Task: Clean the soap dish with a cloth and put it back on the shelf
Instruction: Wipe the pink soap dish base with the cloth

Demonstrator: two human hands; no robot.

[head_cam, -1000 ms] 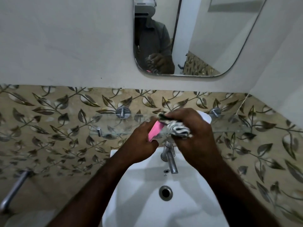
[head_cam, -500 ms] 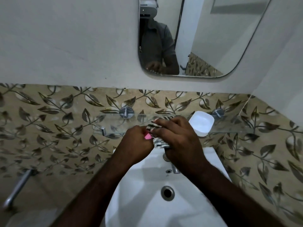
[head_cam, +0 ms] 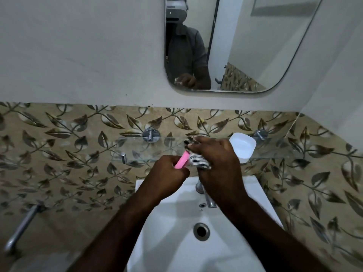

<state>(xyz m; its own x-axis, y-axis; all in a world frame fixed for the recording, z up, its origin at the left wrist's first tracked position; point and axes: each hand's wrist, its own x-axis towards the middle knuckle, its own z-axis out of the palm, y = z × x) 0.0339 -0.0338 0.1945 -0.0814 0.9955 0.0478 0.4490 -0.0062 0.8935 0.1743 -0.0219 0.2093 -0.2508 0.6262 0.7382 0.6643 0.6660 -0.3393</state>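
Above sink (head_cam: 176,244) | left hand (head_cam: 169,173) grips pink soap dish (head_cam: 181,162) | right hand (head_cam: 218,163) clutches striped cloth (head_cam: 198,161) against it

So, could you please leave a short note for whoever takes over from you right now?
Left hand grips the pink piece over the sink.
Right hand holds the cloth against it.
White dish sits on the shelf.
Done: pink piece off the shelf, cloth on it.
Left: finish wiping, then set it back on the shelf. I cannot tell whether the white dish is clean.
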